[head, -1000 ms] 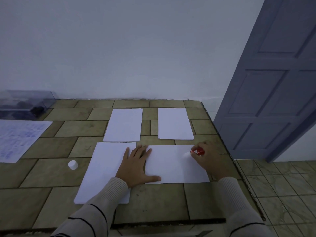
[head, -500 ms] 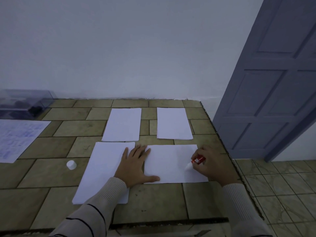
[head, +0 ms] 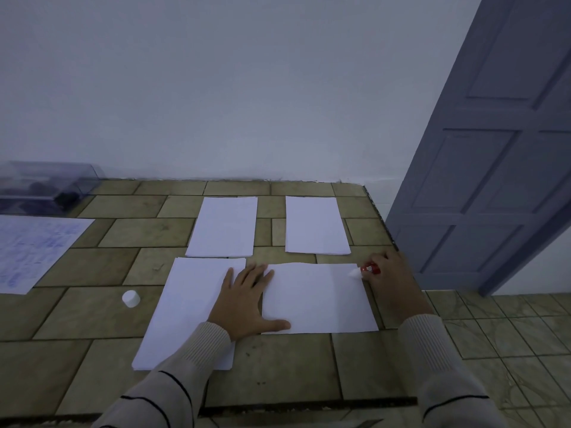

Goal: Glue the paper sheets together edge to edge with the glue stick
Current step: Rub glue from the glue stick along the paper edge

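2 hands work the near-right sheet [head: 318, 299]: our left hand [head: 244, 301] presses flat on its left edge, and our right hand [head: 392, 281] grips the glue stick [head: 369, 269] at its far-right corner. Overrunning that edge may smear the table [head: 278, 366]; hard strokes may wrinkle the sheet.

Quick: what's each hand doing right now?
Left hand: open, pressed flat, thumb on the near right sheet.
Right hand: holding the glue stick, tip at that sheet's far right corner.
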